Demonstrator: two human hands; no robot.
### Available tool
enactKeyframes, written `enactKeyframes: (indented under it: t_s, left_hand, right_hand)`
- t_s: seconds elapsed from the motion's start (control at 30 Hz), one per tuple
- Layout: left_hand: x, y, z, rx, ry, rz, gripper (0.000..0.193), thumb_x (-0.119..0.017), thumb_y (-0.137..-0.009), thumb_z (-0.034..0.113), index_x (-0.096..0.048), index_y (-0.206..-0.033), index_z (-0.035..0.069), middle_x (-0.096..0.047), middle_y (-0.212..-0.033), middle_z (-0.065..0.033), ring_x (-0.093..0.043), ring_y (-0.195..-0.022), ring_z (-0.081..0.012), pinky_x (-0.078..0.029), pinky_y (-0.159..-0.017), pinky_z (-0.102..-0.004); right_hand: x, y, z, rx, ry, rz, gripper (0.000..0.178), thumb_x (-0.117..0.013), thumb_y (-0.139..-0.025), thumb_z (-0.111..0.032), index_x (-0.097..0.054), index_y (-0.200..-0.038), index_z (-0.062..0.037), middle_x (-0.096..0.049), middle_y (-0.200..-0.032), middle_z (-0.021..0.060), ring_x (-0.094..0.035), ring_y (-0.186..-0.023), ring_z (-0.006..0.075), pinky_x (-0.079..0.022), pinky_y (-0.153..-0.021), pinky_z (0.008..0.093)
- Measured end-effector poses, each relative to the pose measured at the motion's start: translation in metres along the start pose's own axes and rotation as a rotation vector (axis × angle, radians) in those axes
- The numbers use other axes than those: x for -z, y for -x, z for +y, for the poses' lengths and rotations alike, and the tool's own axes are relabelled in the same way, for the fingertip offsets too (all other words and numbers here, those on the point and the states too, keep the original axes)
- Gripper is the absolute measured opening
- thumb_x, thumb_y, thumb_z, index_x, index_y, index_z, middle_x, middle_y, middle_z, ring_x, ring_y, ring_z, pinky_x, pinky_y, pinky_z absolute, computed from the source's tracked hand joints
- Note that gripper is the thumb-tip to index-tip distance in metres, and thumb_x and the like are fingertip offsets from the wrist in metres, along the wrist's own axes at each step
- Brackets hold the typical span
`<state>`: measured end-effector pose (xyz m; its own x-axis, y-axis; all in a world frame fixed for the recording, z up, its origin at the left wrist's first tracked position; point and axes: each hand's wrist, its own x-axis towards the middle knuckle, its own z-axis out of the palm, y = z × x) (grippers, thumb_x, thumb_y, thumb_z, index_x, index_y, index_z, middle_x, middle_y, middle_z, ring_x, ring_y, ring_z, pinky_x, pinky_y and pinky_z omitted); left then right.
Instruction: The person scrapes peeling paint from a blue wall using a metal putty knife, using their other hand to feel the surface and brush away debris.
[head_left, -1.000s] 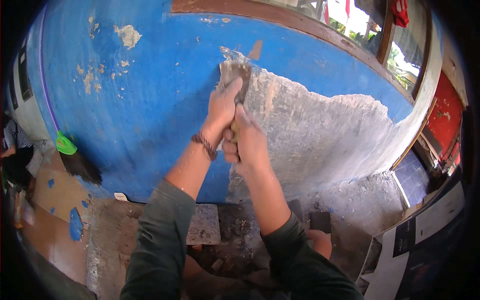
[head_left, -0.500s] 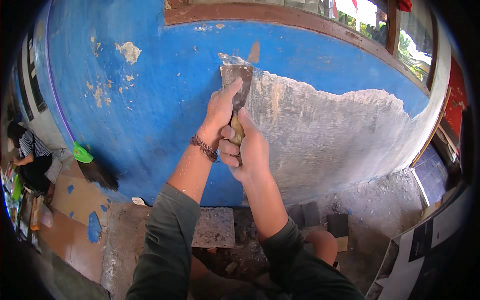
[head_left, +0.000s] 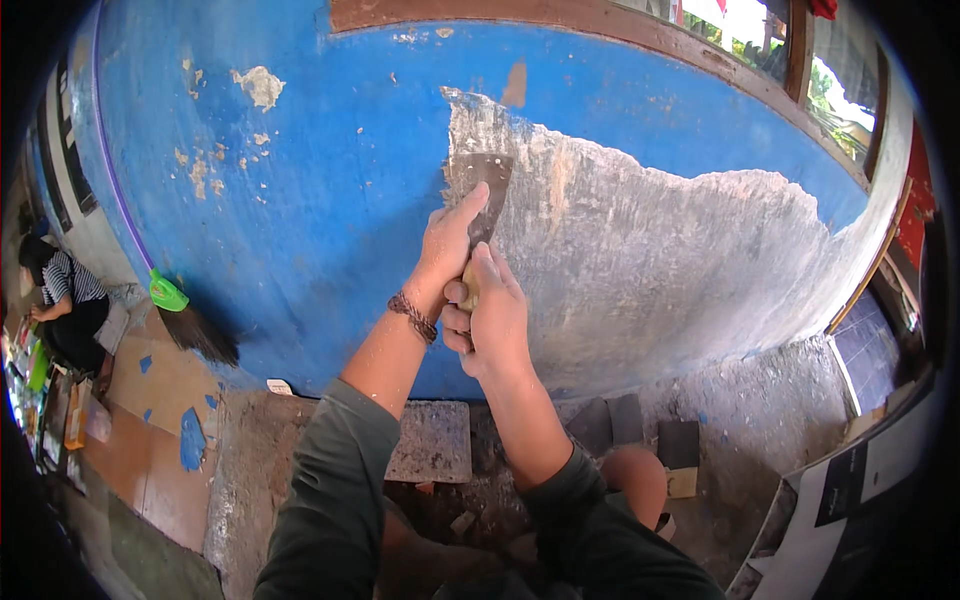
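Note:
Both my hands grip one wide scraper (head_left: 490, 178), its dark metal blade lying against the wall at the left edge of the bare grey plaster (head_left: 640, 260). My left hand (head_left: 448, 245) is closed at the lower blade, with the thumb pressed flat along its face. Below it, my right hand (head_left: 495, 315) wraps round the yellowish handle (head_left: 470, 285), most of which the fingers hide. Blue paint (head_left: 340, 210) covers the wall to the left of the blade and in a band above. The plaster's upper border with the paint is ragged.
A broom (head_left: 195, 325) with a green head and purple stick leans on the wall at left. Blue paint flakes (head_left: 192, 440) lie on brown boards. A person (head_left: 70, 305) sits far left. A wood-framed window (head_left: 600, 38) is above; a pale slab (head_left: 430, 445) lies below my arms.
The scraper and both hands have moved down the wall. A strip of blue paint above and beside the blade has come off, baring more plaster there.

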<state>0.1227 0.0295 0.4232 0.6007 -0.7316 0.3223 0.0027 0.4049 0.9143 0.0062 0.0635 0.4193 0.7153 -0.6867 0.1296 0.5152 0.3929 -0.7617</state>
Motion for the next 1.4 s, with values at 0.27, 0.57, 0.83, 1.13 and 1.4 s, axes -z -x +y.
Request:
enactKeyframes:
  t_s: [0.27, 0.57, 0.83, 1.13, 1.4]
  left_hand:
    - [-0.007, -0.005, 0.046, 0.031, -0.017, -0.012, 0.044, -0.065, -0.080, 0.044, -0.062, -0.086, 0.001, -0.057, -0.078, -0.0054, -0.050, -0.071, -0.0103, -0.042, -0.060, -0.0286]
    - [-0.014, -0.011, 0.069, -0.036, -0.093, 0.038, 0.049, -0.063, -0.081, 0.045, -0.063, -0.092, -0.002, -0.059, -0.080, -0.0070, -0.050, -0.071, -0.0128, -0.043, -0.063, -0.0285]
    - [-0.003, -0.013, 0.039, -0.102, -0.131, 0.056, 0.049, -0.064, -0.080, 0.044, -0.064, -0.091, -0.004, -0.060, -0.081, -0.0066, -0.051, -0.070, -0.0133, -0.042, -0.061, -0.0295]
    - [-0.007, -0.009, 0.035, -0.024, -0.116, 0.095, 0.046, -0.062, -0.082, 0.042, -0.061, -0.088, -0.003, -0.060, -0.080, -0.0082, -0.052, -0.071, -0.0143, -0.042, -0.062, -0.0311]
    - [0.004, -0.018, 0.047, -0.059, -0.209, 0.068, 0.045, -0.063, -0.081, 0.044, -0.062, -0.086, -0.001, -0.058, -0.078, -0.0050, -0.050, -0.065, -0.0124, -0.041, -0.056, -0.0300]
  right_hand:
    - [-0.017, -0.009, -0.018, 0.060, -0.016, -0.050, 0.020, -0.035, -0.098, -0.031, -0.045, -0.101, -0.0136, -0.042, -0.065, -0.0023, -0.033, -0.044, 0.0040, -0.022, -0.034, 0.0194]
    - [-0.032, -0.014, -0.036, 0.077, 0.012, -0.056, 0.017, -0.035, -0.097, -0.028, -0.044, -0.098, -0.0143, -0.043, -0.065, -0.0018, -0.034, -0.044, 0.0042, -0.023, -0.034, 0.0202]
    - [-0.017, -0.007, -0.018, 0.037, 0.024, -0.039, 0.015, -0.036, -0.097, -0.027, -0.044, -0.097, -0.0147, -0.043, -0.065, -0.0018, -0.035, -0.045, 0.0041, -0.022, -0.035, 0.0202]
    - [-0.021, -0.001, -0.019, 0.045, 0.050, 0.013, 0.017, -0.036, -0.097, -0.028, -0.044, -0.094, -0.0140, -0.043, -0.065, -0.0017, -0.033, -0.045, 0.0047, -0.023, -0.035, 0.0211]
    - [-0.019, -0.015, -0.010, 0.085, 0.014, -0.101, 0.022, -0.036, -0.097, -0.032, -0.043, -0.087, -0.0132, -0.043, -0.064, -0.0023, -0.034, -0.044, 0.0049, -0.023, -0.034, 0.0207]
